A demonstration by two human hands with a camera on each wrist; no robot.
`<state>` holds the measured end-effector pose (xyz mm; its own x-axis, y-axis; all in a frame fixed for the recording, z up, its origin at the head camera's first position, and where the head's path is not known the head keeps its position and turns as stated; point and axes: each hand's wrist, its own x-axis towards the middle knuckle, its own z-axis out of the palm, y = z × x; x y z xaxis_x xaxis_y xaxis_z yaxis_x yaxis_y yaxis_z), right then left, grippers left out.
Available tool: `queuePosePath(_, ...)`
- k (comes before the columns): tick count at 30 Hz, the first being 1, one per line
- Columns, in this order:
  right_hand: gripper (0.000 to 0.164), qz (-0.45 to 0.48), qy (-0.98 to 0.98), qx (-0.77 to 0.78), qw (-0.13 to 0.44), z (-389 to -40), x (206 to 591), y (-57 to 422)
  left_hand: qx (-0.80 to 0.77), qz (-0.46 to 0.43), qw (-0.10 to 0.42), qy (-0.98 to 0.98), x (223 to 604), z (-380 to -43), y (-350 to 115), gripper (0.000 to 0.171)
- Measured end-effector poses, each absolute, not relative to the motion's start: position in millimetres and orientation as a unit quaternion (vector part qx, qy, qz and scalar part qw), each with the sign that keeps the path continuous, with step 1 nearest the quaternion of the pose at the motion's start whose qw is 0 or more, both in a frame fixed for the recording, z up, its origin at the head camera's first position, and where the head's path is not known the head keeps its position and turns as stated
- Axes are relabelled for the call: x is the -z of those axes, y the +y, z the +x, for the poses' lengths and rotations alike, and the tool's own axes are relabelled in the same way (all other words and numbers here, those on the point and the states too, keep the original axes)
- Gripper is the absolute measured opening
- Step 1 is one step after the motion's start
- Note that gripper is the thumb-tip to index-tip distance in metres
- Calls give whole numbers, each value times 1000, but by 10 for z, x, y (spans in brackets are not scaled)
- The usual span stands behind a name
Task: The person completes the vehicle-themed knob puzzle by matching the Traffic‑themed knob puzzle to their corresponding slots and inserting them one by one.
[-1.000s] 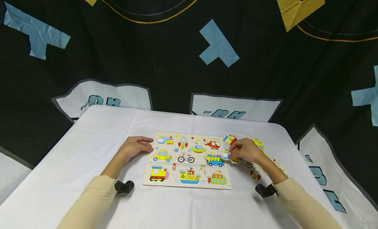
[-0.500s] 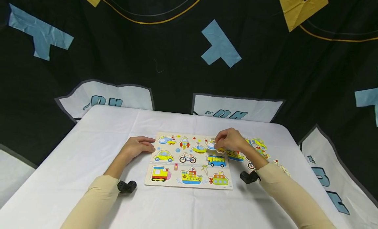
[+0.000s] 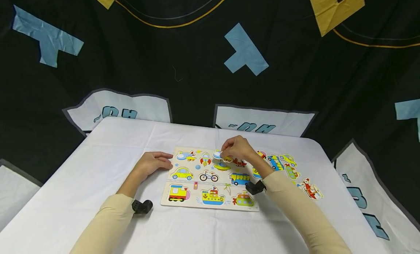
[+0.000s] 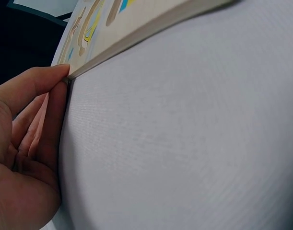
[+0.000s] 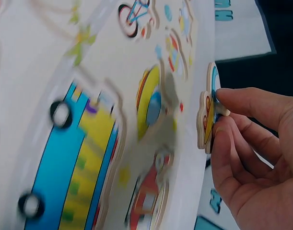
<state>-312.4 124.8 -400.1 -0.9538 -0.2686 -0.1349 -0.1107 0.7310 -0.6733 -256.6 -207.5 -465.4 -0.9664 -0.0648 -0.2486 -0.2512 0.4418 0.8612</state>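
My right hand point(image 3: 237, 147) pinches a wooden airplane puzzle piece point(image 3: 217, 155) between thumb and fingertips, over the top edge of a puzzle board point(image 3: 191, 206). In the right wrist view the airplane piece point(image 5: 207, 115) is held on edge, apart from the board, by its back side. Below it on the board lie the flying saucer picture point(image 3: 222, 166) and helicopter picture point(image 3: 240, 162). My left hand point(image 3: 152, 164) rests at the board's left edge. In the left wrist view its fingertips point(image 4: 62, 72) touch the board's edge without curling round it.
To the right of the board lie several loose pieces, among them a bus point(image 3: 275, 162), a car point(image 3: 288, 160), a submarine point(image 3: 291, 171) and a helicopter point(image 3: 311, 189). A white cloth point(image 3: 183, 228) covers the table, and a black curtain point(image 3: 193, 64) hangs behind it.
My right hand has carried the airplane piece leftward from the loose pieces, across the helicopter picture, to above the flying saucer picture. The left hand stays at the board's edge.
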Motion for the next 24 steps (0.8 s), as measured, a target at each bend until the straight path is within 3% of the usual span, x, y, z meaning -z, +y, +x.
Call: queuePosePath(24,11,-135,897,409,103,-3247,4234,338,-528,-92,85,840,4646,-2539,-2085,48)
